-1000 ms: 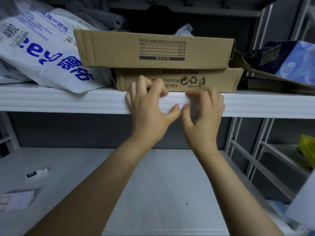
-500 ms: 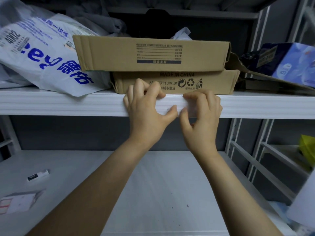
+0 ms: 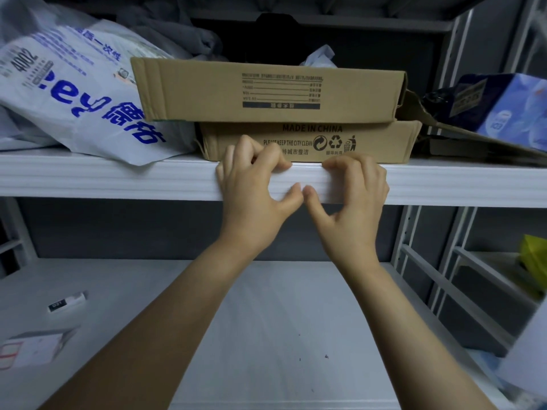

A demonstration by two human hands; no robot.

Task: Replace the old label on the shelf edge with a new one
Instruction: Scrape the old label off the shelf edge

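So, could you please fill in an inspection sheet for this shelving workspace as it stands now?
Surface: white shelf edge, ribbed front; lower shelf beneath it.
Job's things: label not told apart from the white edge between the hands.
Clutter: two stacked cardboard boxes and a white printed bag on the upper shelf; a blue pack at right; a small white item and a red-marked sheet on the lower shelf.
Grippers: left hand and right hand both pinch the shelf edge, fingers on top, thumbs on the front.
Cables: nothing seen.
Surroundings: grey rack uprights; a yellow item on the neighbouring rack.
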